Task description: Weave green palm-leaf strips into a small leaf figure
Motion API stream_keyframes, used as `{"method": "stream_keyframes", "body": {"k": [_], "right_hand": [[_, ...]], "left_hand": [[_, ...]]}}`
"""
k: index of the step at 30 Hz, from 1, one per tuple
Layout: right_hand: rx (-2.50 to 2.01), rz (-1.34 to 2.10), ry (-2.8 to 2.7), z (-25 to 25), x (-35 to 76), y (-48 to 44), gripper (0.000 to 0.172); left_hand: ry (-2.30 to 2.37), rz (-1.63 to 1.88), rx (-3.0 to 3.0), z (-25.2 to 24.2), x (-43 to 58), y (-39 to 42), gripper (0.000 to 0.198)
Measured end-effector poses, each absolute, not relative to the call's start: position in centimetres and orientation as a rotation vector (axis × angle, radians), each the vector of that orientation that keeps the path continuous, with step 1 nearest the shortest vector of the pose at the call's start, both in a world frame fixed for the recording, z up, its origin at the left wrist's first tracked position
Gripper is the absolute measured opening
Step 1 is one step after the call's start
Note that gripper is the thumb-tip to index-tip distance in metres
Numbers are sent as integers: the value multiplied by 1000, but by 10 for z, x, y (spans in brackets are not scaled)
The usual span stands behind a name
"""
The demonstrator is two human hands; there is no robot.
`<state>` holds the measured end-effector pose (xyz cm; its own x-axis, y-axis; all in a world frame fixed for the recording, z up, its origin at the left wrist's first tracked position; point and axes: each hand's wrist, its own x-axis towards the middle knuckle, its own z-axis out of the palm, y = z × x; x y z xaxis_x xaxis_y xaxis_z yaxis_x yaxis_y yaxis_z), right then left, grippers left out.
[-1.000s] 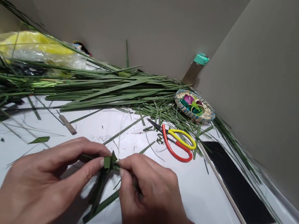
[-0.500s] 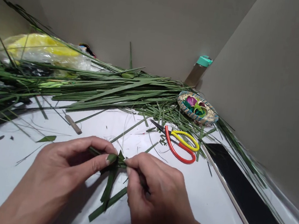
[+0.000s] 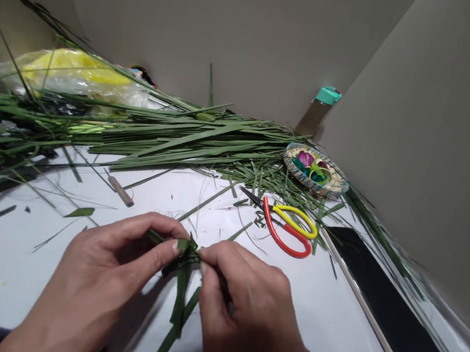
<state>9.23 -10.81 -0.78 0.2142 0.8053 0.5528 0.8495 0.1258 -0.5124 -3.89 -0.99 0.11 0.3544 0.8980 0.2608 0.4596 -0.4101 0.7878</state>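
Background: two plain grey-beige walls point(image 3: 218, 31) met in a corner behind a white-covered counter point(image 3: 22, 264).

Item in hand: a small woven palm-leaf piece point(image 3: 184, 255) was held just above the counter at centre front, between both hands, with loose leaf strips point(image 3: 178, 306) hanging below it.

Left hand point(image 3: 93, 284): nearly closed; thumb and forefinger pinched the left side of the woven palm-leaf piece, with one strip running out through the grip.

Right hand point(image 3: 248, 309): nearly closed, fingers curled; thumb and fingertips held the right side of the piece. Exact finger contact was partly hidden.

Handling (judgement): strips appeared light, thin, flexible and somewhat slick, liable to slip or crease. The firmest hold appeared to be at the tight woven centre, not the free ends.

Surroundings: a long leaf bundle point(image 3: 188, 141) lay along the rear of the counter. Red-and-yellow-handled scissors point(image 3: 284, 228) and a small woven dish point(image 3: 315, 170) holding coloured pieces lay to the right, beside a black-screened tablet point(image 3: 386, 300). A wooden-handled tool point(image 3: 120, 191) lay left of centre, and a teal-capped bottle point(image 3: 320, 109) stood in the corner.
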Motion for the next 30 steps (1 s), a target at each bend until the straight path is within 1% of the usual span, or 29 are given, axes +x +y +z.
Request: {"method": "stream_keyframes", "body": {"k": [4, 8, 11, 16, 19, 23, 27, 30], "right_hand": [[-1651, -116, -1603, -7, 94, -106, 28], [-1659, -93, -1561, -1, 95, -106, 25], [-1670, -87, -1554, 3, 97, -111, 22], [-1712, 28, -1616, 4, 102, -120, 19], [-1717, 28, -1644, 4, 105, -122, 17], [-1702, -18, -1684, 5, 107, -123, 15], [-1712, -18, -1680, 4, 107, -126, 18], [-1720, -13, -1663, 3, 107, -127, 18]], "left_hand": [[1179, 925, 1988, 1, -40, -12, 25], [1183, 915, 1948, -2, -44, -12, 25], [1158, 854, 1778, -7, -52, -9, 24], [1002, 748, 1463, -8, -63, -3, 21], [1054, 778, 1502, -6, -62, -3, 25], [1122, 901, 1620, -12, -54, -9, 22], [1140, 883, 1667, -18, -49, -16, 20], [1152, 865, 1639, -13, -50, -16, 18]]}}
